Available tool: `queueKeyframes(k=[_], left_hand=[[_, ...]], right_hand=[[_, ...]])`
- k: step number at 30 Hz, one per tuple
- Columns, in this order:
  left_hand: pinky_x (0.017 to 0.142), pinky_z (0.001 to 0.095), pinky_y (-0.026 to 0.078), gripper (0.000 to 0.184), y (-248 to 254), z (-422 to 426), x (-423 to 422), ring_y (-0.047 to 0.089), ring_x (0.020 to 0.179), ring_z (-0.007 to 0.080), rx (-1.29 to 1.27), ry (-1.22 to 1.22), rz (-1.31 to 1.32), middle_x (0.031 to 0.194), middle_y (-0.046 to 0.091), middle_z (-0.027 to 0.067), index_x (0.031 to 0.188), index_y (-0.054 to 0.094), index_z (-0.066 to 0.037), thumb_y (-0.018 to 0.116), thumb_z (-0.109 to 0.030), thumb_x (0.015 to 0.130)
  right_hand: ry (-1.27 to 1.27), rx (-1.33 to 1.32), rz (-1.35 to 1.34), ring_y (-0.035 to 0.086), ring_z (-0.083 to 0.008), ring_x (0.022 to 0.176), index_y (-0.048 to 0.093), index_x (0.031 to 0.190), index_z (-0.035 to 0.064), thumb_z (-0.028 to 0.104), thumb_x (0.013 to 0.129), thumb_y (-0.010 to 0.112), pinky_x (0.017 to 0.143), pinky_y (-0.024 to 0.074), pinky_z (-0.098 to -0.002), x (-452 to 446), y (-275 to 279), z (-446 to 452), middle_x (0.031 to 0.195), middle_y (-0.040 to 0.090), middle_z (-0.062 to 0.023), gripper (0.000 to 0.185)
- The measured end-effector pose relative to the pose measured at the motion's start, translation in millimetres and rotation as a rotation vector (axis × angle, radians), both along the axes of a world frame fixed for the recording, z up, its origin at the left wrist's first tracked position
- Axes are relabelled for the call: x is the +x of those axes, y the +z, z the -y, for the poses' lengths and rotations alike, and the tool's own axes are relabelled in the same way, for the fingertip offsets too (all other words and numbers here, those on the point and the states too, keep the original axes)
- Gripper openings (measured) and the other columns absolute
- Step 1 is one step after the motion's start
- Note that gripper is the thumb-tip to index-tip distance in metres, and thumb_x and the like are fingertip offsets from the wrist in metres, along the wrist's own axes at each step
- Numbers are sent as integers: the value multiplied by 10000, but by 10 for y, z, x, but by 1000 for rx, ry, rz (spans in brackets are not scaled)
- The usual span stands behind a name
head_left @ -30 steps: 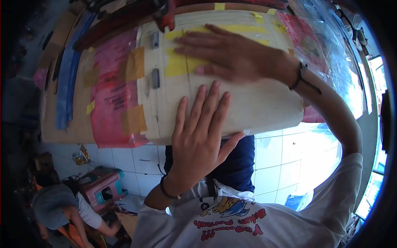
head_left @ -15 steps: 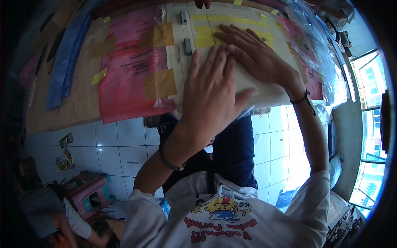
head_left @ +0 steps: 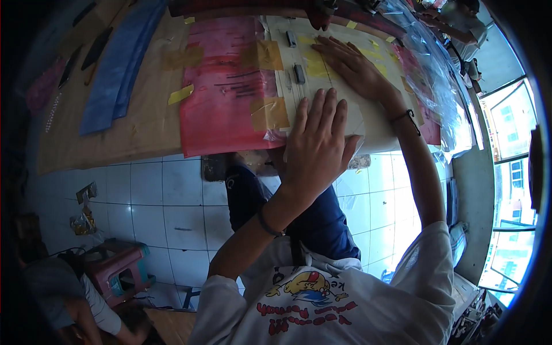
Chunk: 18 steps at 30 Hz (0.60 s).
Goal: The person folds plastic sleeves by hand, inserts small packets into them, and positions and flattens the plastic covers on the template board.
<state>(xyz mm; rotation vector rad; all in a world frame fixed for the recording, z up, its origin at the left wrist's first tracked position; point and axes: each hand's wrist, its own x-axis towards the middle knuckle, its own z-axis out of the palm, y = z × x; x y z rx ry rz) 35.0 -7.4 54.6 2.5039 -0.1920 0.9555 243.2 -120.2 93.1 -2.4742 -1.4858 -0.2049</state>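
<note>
My left hand lies with its fingers spread on the cream sheet, near the table's front edge. Farther back and to the right, my right hand rests flat with fingers stretched out, over the yellow tape on that sheet. Two small grey blocks, one of them just beyond my left fingertips, sit on the sheet's left part. A pink-red sheet, held by brown tape, lies left of my left hand. Neither hand grips anything visible.
A red metal bar crosses the table's far side. Blue strips and a dark blade-like tool lie at the left. Clear plastic is heaped at the right. One person is at lower left, another at upper right.
The view has shifted, so the table appears farther right. My right hand has gone from sweeping over the yellow tape to lying flatter, fingers pointing away; my left hand stays on the sheet.
</note>
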Motion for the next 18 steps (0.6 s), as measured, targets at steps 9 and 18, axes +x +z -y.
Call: queueKeyframes(k=[9,18], left_hand=[[1176,518,319,516,93,6,2,454,1369,412,-47,-34,-98,1443,500,248,1370,567,-10,619,-265,924],[1164,523,331,578,100,16,-18,474,1350,416,14,-14,-138,1433,508,238,1354,563,19,631,-375,937]], right_hand=[[-33,-48,3,218,-283,1539,464,1517,246,394,1102,334,1259,127,-498,88,22,-54,1638,313,-93,459],[-28,13,29,293,-280,1509,484,1499,263,398,1097,327,1249,163,-516,113,-24,-74,1595,393,-89,452]])
